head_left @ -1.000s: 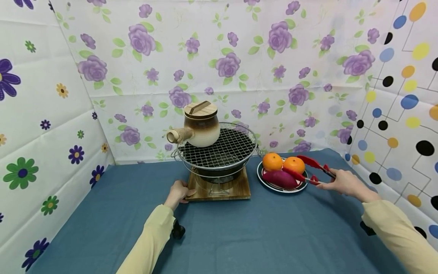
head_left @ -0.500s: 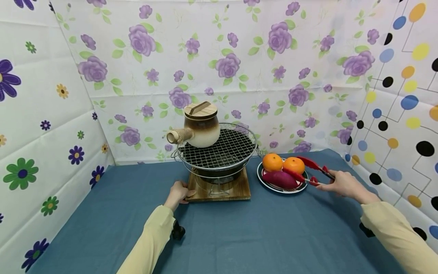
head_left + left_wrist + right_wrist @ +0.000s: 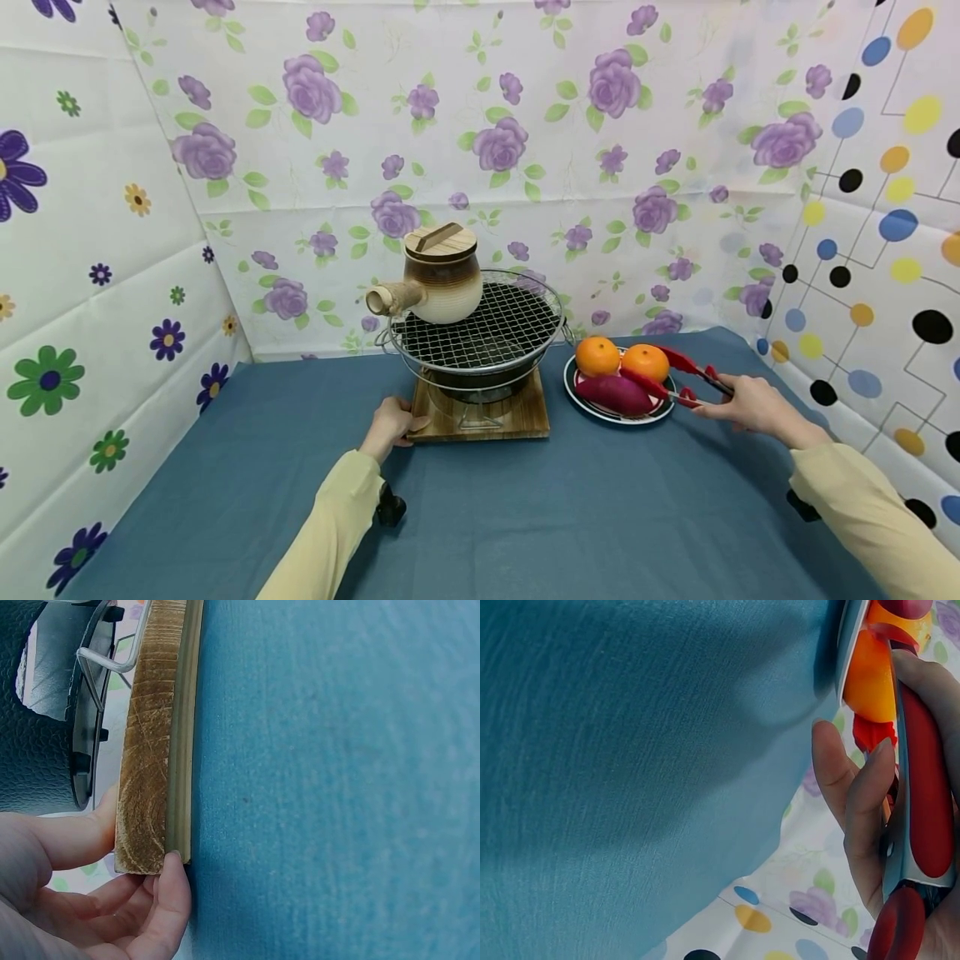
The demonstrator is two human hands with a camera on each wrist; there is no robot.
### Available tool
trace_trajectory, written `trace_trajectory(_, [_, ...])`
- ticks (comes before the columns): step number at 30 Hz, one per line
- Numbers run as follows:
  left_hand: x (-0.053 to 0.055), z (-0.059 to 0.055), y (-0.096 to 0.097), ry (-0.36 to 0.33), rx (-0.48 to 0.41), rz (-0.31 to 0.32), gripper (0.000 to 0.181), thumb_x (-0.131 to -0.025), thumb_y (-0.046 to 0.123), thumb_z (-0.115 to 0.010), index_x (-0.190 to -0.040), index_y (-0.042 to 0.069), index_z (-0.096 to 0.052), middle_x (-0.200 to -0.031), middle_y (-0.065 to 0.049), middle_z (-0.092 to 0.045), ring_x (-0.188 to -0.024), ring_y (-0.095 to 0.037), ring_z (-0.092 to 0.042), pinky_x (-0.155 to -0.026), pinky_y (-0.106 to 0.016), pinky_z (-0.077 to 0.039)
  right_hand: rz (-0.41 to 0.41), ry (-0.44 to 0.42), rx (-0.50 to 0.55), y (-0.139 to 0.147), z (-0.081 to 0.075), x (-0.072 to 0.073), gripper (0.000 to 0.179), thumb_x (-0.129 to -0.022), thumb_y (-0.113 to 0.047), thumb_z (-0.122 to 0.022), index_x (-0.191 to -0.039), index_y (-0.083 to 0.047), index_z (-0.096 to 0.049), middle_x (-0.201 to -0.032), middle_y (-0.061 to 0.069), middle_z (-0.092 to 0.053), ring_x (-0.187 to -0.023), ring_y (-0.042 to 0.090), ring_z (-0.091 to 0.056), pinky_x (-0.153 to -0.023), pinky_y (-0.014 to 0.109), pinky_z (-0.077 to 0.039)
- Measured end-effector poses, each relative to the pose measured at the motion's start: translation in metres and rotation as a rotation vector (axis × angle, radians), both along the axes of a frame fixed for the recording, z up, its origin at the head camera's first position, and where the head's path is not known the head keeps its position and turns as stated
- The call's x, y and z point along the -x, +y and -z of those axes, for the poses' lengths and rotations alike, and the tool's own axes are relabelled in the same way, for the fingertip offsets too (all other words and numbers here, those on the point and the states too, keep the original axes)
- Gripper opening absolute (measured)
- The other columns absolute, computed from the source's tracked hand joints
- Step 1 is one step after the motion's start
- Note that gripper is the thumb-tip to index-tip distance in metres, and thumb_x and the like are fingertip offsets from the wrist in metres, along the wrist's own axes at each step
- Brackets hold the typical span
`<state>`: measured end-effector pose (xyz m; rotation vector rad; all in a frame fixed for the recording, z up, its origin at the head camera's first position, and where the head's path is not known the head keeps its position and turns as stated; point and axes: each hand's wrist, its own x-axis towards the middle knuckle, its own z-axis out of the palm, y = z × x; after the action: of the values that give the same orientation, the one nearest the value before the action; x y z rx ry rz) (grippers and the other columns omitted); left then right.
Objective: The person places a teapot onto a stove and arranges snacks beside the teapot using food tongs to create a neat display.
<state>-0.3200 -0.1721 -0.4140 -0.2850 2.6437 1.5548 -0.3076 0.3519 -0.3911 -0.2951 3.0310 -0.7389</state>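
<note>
In the head view my left hand [image 3: 390, 423] grips the front left corner of a square wooden board [image 3: 517, 427]. The left wrist view has the thumb on top of the board [image 3: 146, 750] and the fingers at its end and lower edge. My right hand [image 3: 759, 406] holds red-tipped tongs [image 3: 681, 358], their two arms spread around the right-hand orange [image 3: 647, 360]. A second orange [image 3: 597, 355] and a purple sweet potato [image 3: 611, 393] share the plate [image 3: 594, 410]. From the right wrist, the red handle of the tongs [image 3: 930, 780] lies along the palm.
On the board stands a round black grill [image 3: 480, 385] with a wire mesh [image 3: 517, 325] on top. A side-handled clay pot [image 3: 450, 296] with a wooden lid sits at the mesh's left. Blue cloth [image 3: 525, 517] covers the table; patterned sheets [image 3: 450, 67] hang around it.
</note>
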Motion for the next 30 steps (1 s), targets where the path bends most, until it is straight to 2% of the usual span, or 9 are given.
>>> trace_trajectory(3, [0.0, 0.0, 0.0, 0.0, 0.002, -0.004, 0.043, -0.081, 0.006, -0.068, -0.111, -0.014, -0.045, -0.087, -0.021, -0.047, -0.074, -0.032, -0.056, -0.056, -0.039, -0.054, 0.001, 0.008, 0.001, 0.001, 0.0, -0.001, 0.093, -0.076, -0.046, -0.069, -0.131, 0.017, -0.029, -0.062, 0.006, -0.054, -0.045, 0.019, -0.05, -0.043, 0.031, -0.046])
trace_trajectory(7, [0.0, 0.001, 0.0, -0.001, 0.001, -0.007, 0.044, -0.082, 0.006, -0.068, -0.113, -0.014, -0.044, -0.092, -0.023, -0.046, -0.077, -0.032, -0.056, -0.057, -0.039, -0.054, 0.0, 0.012, 0.009, 0.001, -0.001, -0.003, 0.095, -0.075, -0.048, -0.069, -0.131, 0.018, -0.029, -0.06, 0.005, -0.054, -0.044, 0.019, -0.05, -0.043, 0.032, -0.046])
trace_trajectory(10, [0.001, 0.002, 0.0, 0.0, 0.003, -0.009, 0.028, -0.081, 0.007, -0.068, -0.093, -0.008, -0.048, -0.084, -0.019, -0.045, -0.069, -0.027, -0.054, -0.056, -0.038, -0.053, -0.001, 0.013, 0.019, 0.002, -0.003, -0.004, 0.098, -0.075, -0.05, -0.068, -0.132, 0.018, -0.028, -0.057, 0.005, -0.054, -0.044, 0.02, -0.051, -0.042, 0.032, -0.046])
trace_trajectory(16, [0.001, 0.002, 0.0, 0.004, 0.007, -0.005, 0.029, -0.082, 0.006, -0.067, -0.096, -0.01, -0.048, -0.086, -0.021, -0.046, -0.067, -0.027, -0.054, -0.055, -0.038, -0.054, -0.001, 0.003, 0.03, 0.004, -0.005, -0.003, 0.098, -0.075, -0.05, -0.068, -0.132, 0.019, -0.026, -0.057, 0.006, -0.055, -0.045, 0.023, -0.053, -0.042, 0.032, -0.047])
trace_trajectory(18, [0.001, 0.002, 0.0, 0.004, 0.01, -0.005, 0.024, -0.082, 0.007, -0.067, -0.083, -0.004, -0.045, -0.078, -0.017, -0.045, -0.062, -0.024, -0.052, -0.055, -0.038, -0.053, 0.001, -0.002, 0.026, 0.005, -0.007, -0.003, 0.099, -0.075, -0.051, -0.068, -0.132, 0.018, -0.025, -0.057, 0.005, -0.055, -0.046, 0.023, -0.053, -0.043, 0.032, -0.048])
trace_trajectory(21, [0.002, 0.002, 0.001, 0.006, 0.011, -0.008, 0.034, -0.082, 0.007, -0.068, -0.073, 0.007, -0.035, -0.068, -0.01, -0.039, -0.055, -0.018, -0.047, -0.054, -0.037, -0.053, -0.002, 0.001, 0.021, 0.005, -0.009, -0.004, 0.099, -0.076, -0.051, -0.067, -0.132, 0.019, -0.026, -0.056, 0.005, -0.055, -0.044, 0.021, -0.052, -0.042, 0.032, -0.047])
trace_trajectory(23, [0.002, 0.002, 0.001, 0.007, 0.01, -0.008, 0.031, -0.081, 0.007, -0.068, -0.075, 0.005, -0.038, -0.069, -0.01, -0.039, -0.055, -0.018, -0.046, -0.054, -0.037, -0.053, 0.0, 0.005, 0.017, 0.005, -0.01, -0.004, 0.099, -0.075, -0.052, -0.067, -0.132, 0.018, -0.026, -0.055, 0.004, -0.054, -0.043, 0.02, -0.051, -0.042, 0.032, -0.047])
trace_trajectory(27, [0.001, 0.002, 0.001, 0.005, 0.004, -0.009, 0.025, -0.081, 0.007, -0.068, -0.09, -0.004, -0.047, -0.076, -0.014, -0.043, -0.061, -0.022, -0.05, -0.055, -0.038, -0.054, -0.005, 0.019, 0.015, 0.005, -0.012, -0.004, 0.098, -0.076, -0.051, -0.067, -0.132, 0.018, -0.027, -0.053, 0.003, -0.053, -0.042, 0.02, -0.051, -0.042, 0.031, -0.047])
trace_trajectory(30, [0.001, 0.002, 0.0, 0.004, 0.006, -0.007, 0.035, -0.082, 0.007, -0.068, -0.104, -0.01, -0.048, -0.085, -0.019, -0.045, -0.07, -0.027, -0.053, -0.056, -0.038, -0.053, -0.01, 0.027, 0.018, 0.005, -0.014, -0.004, 0.097, -0.076, -0.05, -0.067, -0.131, 0.019, -0.027, -0.052, 0.002, -0.053, -0.042, 0.02, -0.051, -0.042, 0.031, -0.048])
